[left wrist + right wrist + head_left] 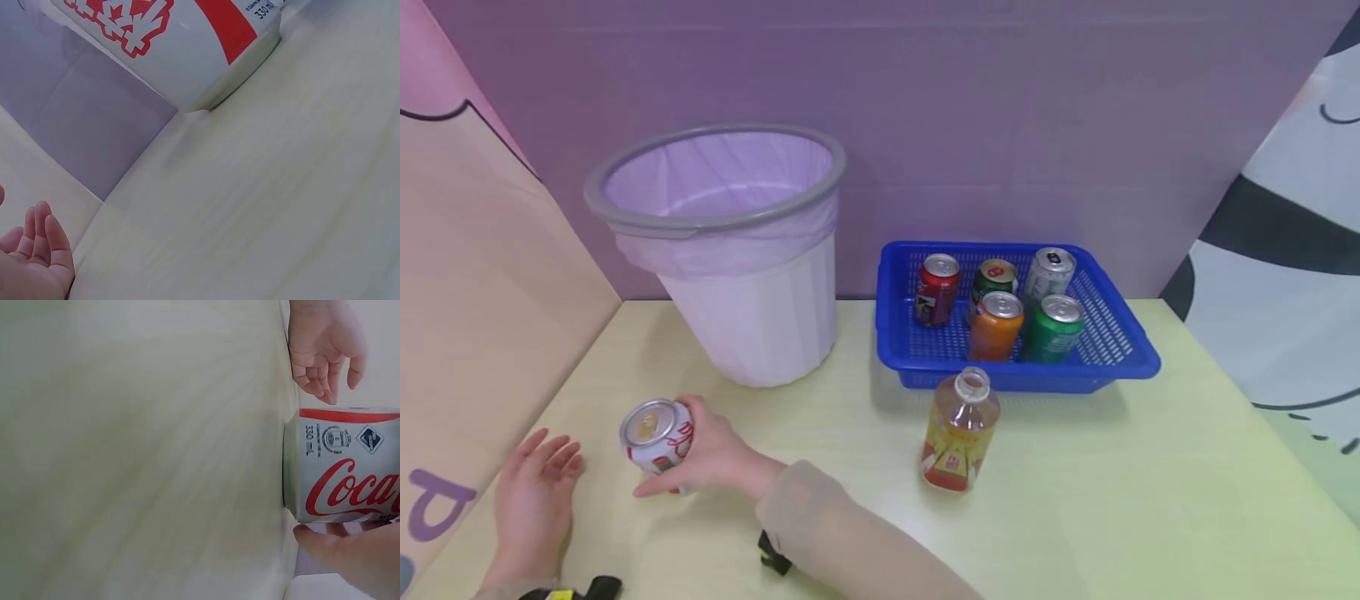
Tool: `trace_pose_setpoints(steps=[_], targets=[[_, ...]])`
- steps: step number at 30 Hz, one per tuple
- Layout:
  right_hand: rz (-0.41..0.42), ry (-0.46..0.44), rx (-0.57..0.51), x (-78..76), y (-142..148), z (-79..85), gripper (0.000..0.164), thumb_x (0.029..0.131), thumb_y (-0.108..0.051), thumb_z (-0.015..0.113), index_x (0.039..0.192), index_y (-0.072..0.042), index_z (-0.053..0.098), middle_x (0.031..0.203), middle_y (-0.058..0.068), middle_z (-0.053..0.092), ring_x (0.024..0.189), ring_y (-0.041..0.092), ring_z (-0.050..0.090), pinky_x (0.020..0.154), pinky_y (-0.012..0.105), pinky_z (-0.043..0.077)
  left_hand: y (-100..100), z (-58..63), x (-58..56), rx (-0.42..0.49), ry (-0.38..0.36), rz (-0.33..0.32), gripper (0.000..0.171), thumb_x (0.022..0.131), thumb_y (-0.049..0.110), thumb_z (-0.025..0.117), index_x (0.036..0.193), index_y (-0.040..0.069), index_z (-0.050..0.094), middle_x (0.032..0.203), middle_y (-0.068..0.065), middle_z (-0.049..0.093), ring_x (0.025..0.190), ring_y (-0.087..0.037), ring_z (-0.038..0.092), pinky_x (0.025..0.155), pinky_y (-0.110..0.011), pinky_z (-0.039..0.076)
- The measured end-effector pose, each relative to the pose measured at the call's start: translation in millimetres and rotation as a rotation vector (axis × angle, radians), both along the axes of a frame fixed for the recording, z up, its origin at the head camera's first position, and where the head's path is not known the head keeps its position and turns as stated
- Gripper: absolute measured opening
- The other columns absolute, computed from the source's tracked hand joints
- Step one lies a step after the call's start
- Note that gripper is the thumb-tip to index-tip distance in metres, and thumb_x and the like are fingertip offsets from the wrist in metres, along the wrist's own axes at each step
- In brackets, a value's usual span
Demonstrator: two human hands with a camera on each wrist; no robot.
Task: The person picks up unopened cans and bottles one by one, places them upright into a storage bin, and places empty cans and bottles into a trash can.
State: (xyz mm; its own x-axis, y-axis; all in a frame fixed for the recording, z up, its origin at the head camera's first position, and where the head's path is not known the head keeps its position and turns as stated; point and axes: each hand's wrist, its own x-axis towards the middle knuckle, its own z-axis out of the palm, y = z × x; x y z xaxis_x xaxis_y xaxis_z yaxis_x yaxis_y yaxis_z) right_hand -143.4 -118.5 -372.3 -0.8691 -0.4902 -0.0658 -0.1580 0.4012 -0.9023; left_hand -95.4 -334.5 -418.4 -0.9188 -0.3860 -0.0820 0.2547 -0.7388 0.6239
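A white and red Coca-Cola can (pixel 658 442) stands on the left part of the table, its top facing up. My right hand (pixel 718 450) holds it from the right, thumb across the near side and fingers partly hidden behind. In the right wrist view, the can (pixel 350 465) shows its red lettering, with the right hand (pixel 356 556) against its side. My left hand (pixel 538 496) rests to the left of the can, apart from it, fingers loosely bent and holding nothing. The left wrist view shows the lower part of the can (pixel 181 56) close up.
A white bin (pixel 767 308) with a liner and grey rim stands behind the can. To its right, a blue basket (pixel 891 350) holds several drink cans, including an orange can (pixel 996 329). An uncapped bottle (pixel 958 433) with a yellow and red label stands before the basket.
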Motion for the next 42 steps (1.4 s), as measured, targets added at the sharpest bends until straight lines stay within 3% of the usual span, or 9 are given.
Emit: trace_pose_setpoints(steps=[4,10,17,24,35,42], targets=[[0.03,0.045,-0.022,-3.7,2,-1.6,0.084,0.062,-0.021,0.09,0.131,-0.021,0.042,0.115,-0.011,0.059,0.101,-0.002,0.053,0.087,0.015,0.044,1,2.5,-1.4,-0.038,-0.058,0.017,0.028,0.099,0.002,0.042,0.123,0.015,0.037,0.098,-0.006,0.056,0.085,-0.016,0.06,0.076,-0.022,0.052],[0.08,0.198,0.062,-3.2,7,-1.3,0.074,0.06,-0.022,0.09,0.123,-0.017,0.05,0.113,-0.012,0.062,0.1,-0.004,0.055,0.086,0.01,0.042,1,2.9,-1.8,-0.118,-0.109,0.024,0.034,0.098,0.002,0.045,0.126,0.017,0.034,0.098,-0.002,0.058,0.086,-0.012,0.06,0.076,-0.02,0.052],[0.124,0.265,0.085,3.2,15,0.9,0.07,0.06,-0.025,0.09,0.119,-0.017,0.053,0.108,-0.014,0.063,0.094,-0.008,0.055,0.081,0.005,0.041,-2,-2.3,2.5,-0.191,-0.078,-0.006,0.026,0.097,0.003,0.047,0.12,0.014,0.043,0.095,-0.001,0.061,0.085,-0.01,0.063,0.076,-0.018,0.053],[0.111,0.256,0.04,3.2,33,9.9,0.072,0.06,-0.024,0.09,0.121,-0.016,0.053,0.11,-0.013,0.064,0.095,-0.007,0.056,0.082,0.007,0.043,-1,-1.0,3.3,-0.279,-0.05,0.009,0.017,0.097,0.004,0.049,0.11,0.012,0.056,0.092,-0.001,0.064,0.082,-0.009,0.063,0.073,-0.018,0.054],[0.132,0.254,-0.151,6.8,75,35.1,0.069,0.06,-0.017,0.09,0.119,-0.014,0.055,0.108,-0.007,0.066,0.093,-0.006,0.056,0.084,0.011,0.046,5,-0.6,-0.7,-0.347,-0.11,0.033,0.017,0.096,0.008,0.053,0.112,0.012,0.052,0.092,0.002,0.063,0.082,-0.007,0.063,0.072,-0.016,0.053],[0.125,0.223,-0.209,6.1,97,45.1,0.07,0.059,-0.013,0.09,0.119,-0.014,0.055,0.109,-0.004,0.066,0.093,-0.003,0.057,0.083,0.015,0.048,6,-2.9,-3.8,-0.337,-0.087,0.042,0.014,0.095,0.008,0.055,0.108,0.012,0.054,0.089,0.001,0.065,0.08,-0.008,0.064,0.07,-0.017,0.054]])
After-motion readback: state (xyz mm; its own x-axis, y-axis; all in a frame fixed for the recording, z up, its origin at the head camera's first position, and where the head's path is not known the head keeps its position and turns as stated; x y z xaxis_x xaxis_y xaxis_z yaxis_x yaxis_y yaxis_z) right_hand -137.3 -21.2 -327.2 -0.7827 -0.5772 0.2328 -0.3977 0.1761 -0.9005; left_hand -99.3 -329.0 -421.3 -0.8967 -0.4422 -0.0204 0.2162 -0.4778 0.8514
